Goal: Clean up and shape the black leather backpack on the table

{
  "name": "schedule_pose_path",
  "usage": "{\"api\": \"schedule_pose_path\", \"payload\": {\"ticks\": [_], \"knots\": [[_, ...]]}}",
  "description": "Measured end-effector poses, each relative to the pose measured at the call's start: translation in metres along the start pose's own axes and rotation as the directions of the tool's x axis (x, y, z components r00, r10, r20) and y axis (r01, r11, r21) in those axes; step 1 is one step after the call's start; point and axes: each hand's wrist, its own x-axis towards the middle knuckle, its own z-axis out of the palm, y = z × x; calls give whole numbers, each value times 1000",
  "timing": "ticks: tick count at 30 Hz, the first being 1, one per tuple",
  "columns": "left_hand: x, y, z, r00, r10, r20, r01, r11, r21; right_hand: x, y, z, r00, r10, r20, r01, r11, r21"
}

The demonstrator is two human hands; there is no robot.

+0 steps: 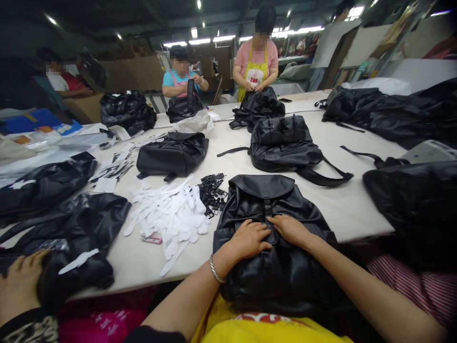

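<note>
A black leather-look backpack (296, 281) stands right in front of me, its top flap (266, 186) toward the far side. My left hand (250, 238) lies on its front with the fingers stretched and the thumb apart. From the other side, my right hand (291, 228) rests on the bag, fingers extended to the narrow centre strap (267, 207); its thumb is hidden. Both sets of fingertips come close together near the strap. Left of the bag lie a heap of black plastic buckles (213, 190) and a pile of white strips (178, 214).
More black backpacks (285, 143) (174, 155) stand across the cream table (342, 205). A pink-handled tool (152, 238) lies by the strips. At left, a neighbour's hand (23, 281) touches another black bag (82, 238). Co-workers (255, 62) (183, 78) handle bags opposite.
</note>
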Motion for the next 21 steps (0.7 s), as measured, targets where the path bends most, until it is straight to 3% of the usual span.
{"api": "schedule_pose_path", "payload": {"ticks": [4, 6, 8, 10, 12, 13, 15, 16, 18, 20, 21], "knots": [[-22, 0, 7, 986, -95, -134, 87, 994, -66, -17, 16, -7, 995, 11, -96, -1, 994, 105], [-39, -6, 9, 931, -232, -283, 204, 971, -125, -40, 28, -11, 971, 102, -218, -70, 987, 148], [-60, -14, 14, 790, -436, -431, 373, 900, -226, -72, 40, -7, 918, 218, -332, -166, 970, 179], [-81, -26, 22, 600, -639, -481, 515, 769, -379, -107, 49, 8, 845, 362, -394, -304, 931, 204], [-99, -39, 32, 450, -797, -402, 579, 603, -549, -136, 53, 32, 784, 491, -379, -416, 870, 265], [-105, -44, 36, 417, -850, -323, 581, 522, -624, -147, 53, 45, 765, 536, -357, -444, 840, 312], [-111, -48, 43, 425, -888, -174, 558, 408, -722, -160, 50, 69, 746, 585, -318, -446, 794, 414], [-112, -47, 44, 436, -887, -153, 555, 399, -730, -163, 48, 77, 734, 601, -316, -439, 775, 454], [-109, -37, 41, 436, -861, -261, 579, 490, -652, -165, 43, 86, 699, 635, -330, -446, 747, 493], [-103, -19, 33, 427, -776, -465, 597, 627, -499, -163, 38, 83, 681, 652, -333, -457, 734, 502], [-99, -9, 28, 447, -715, -537, 585, 688, -429, -162, 35, 78, 675, 657, -335, -462, 731, 502]]}}
